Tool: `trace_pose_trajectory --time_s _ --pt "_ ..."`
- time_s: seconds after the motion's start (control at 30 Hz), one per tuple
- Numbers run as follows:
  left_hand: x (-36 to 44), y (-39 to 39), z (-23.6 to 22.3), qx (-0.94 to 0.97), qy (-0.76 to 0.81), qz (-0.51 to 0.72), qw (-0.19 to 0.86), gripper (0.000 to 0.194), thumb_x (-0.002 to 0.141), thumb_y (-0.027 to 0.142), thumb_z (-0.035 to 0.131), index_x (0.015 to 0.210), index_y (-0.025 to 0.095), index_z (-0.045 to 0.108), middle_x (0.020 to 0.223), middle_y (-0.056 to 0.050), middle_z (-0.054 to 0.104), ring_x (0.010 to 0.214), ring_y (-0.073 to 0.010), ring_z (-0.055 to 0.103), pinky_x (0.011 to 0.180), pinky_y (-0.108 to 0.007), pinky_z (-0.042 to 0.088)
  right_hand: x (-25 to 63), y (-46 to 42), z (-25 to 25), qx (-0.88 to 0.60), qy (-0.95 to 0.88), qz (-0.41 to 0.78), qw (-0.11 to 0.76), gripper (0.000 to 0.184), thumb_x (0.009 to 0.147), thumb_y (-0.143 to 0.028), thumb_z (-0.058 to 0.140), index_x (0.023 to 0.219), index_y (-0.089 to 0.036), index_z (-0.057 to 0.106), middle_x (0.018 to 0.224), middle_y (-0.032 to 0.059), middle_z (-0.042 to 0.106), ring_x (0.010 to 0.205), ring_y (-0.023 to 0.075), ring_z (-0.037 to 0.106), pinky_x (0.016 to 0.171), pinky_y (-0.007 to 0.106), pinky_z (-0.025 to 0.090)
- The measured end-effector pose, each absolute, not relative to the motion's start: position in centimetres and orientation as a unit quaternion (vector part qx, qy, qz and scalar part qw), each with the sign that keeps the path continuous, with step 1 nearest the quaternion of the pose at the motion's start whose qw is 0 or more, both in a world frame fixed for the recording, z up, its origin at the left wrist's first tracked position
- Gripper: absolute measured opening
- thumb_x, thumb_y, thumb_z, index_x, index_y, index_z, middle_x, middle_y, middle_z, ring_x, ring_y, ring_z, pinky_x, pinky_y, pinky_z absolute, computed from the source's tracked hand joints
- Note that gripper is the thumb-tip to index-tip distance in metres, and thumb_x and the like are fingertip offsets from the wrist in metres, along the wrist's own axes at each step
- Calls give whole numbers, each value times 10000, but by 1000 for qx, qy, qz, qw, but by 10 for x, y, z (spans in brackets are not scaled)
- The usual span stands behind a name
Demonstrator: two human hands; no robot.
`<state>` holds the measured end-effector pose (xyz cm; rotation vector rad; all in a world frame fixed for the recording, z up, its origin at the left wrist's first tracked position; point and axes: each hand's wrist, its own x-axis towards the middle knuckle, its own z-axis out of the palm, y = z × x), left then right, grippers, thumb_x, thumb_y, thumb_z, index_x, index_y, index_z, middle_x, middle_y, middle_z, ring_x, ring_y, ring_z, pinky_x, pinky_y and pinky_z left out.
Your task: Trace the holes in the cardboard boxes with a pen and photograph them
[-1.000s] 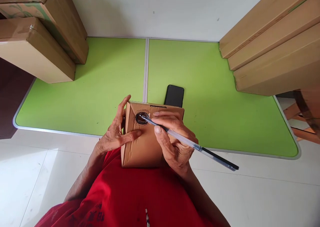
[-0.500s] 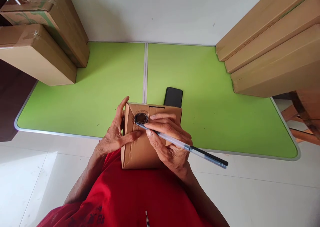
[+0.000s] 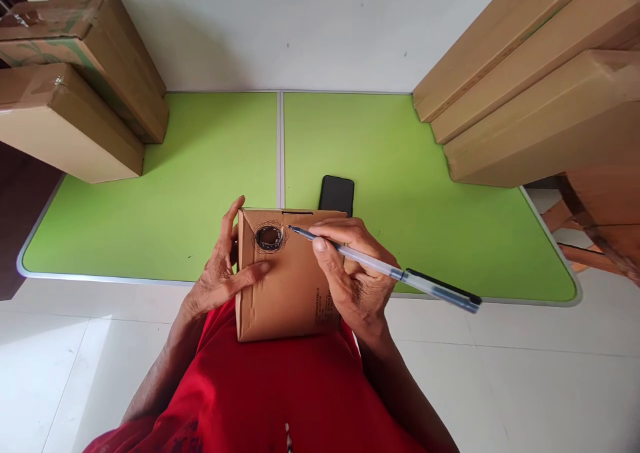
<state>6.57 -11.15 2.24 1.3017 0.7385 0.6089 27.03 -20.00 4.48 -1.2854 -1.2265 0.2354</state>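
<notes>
My left hand [image 3: 223, 266] grips a small brown cardboard box [image 3: 290, 300] by its left side, thumb on the front face and fingers behind the edge. The box rests against my red shirt. Near its upper left is a round hole [image 3: 269, 237] ringed by scribbled dark ink lines. My right hand [image 3: 357, 266] pinches a clear-barrelled pen [image 3: 370, 261] with its cap on the back end. The pen's tip is just right of the inked ring; whether it touches the cardboard I cannot tell. Small print shows at the box's lower right.
A black phone [image 3: 337, 194] lies on the green table [image 3: 220, 160] behind the box, partly covered by it. Tall cardboard boxes [image 3: 115, 73] stand at the left end, and several more cartons [image 3: 500, 73] line the right. A white wall [image 3: 300, 26] rises behind.
The pen tip has moved from the hole's lower left edge to the right of the ring. My right hand has shifted right, uncovering the printed text. The whole view has shifted slightly.
</notes>
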Motion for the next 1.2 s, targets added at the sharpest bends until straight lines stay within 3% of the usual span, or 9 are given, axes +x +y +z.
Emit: trace_pose_trajectory --time_s 0.1,0.2,0.27,0.37,0.57,0.83,0.97,1.07,1.2 --pt "61 -109 22 571 357 278 685 1220 872 357 929 1808 418 148 1630 -109 624 1451 -394 665 1227 -563 584 283 -200 48 -579 -496 100 639 192 1077 -221 711 1213 -300 821 1100 28 835 1008 205 795 870 365 628" --pt "51 -104 17 564 383 293 671 1201 858 422 932 1803 430 190 1574 -113 659 1387 -419 698 1120 -579 651 326 -202 35 -650 -452 -42 609 208 1098 -275 701 1265 -301 822 1098 38 832 985 222 791 853 378 625" --pt "44 -99 12 563 394 303 661 1196 842 458 934 1799 427 217 1562 -117 663 1348 -416 715 1076 -574 671 366 -204 17 -704 -498 -121 492 226 1117 -283 642 1252 -256 821 1093 80 813 1034 267 749 927 439 615" --pt "36 -94 6 563 410 309 648 1184 829 469 937 1793 422 251 1561 -110 659 1351 -402 712 1060 -538 679 419 -205 -17 -759 -597 -91 246 363 1098 -146 492 1225 -214 825 1148 148 779 1085 319 683 950 471 596" --pt "33 -95 4 584 429 302 620 1181 845 520 905 1802 387 225 1495 -106 708 1320 -414 729 1041 -564 685 454 -199 -51 -759 -642 -25 105 540 940 68 440 1252 -150 823 1133 208 770 1089 363 644 917 466 550" --pt "32 -93 2 583 441 294 616 1182 833 527 901 1799 385 236 1554 -122 667 1397 -453 678 1027 -583 690 442 -201 -36 -793 -601 3 103 623 953 57 383 1417 -139 750 1324 229 753 1209 368 676 1019 505 581" --pt "33 -93 0 581 433 296 623 1174 851 524 889 1802 365 218 1487 -123 699 1318 -423 722 1045 -595 678 391 -189 -26 -827 -544 14 141 464 1143 -306 478 1482 -43 657 1246 264 753 1126 358 729 984 508 627" --pt "34 -96 5 570 427 307 631 1174 852 510 892 1801 361 216 1450 -119 713 1292 -409 732 1055 -583 672 347 -169 -25 -869 -456 98 165 658 999 -551 773 1384 -27 669 1301 319 720 1203 442 721 965 555 631" --pt "33 -103 14 563 432 312 632 1154 862 485 888 1802 350 231 1483 -126 689 1352 -416 699 1085 -561 655 328 -149 -24 -900 -367 137 192 784 795 -533 966 1284 -8 652 1339 394 659 1294 553 668 990 632 596"
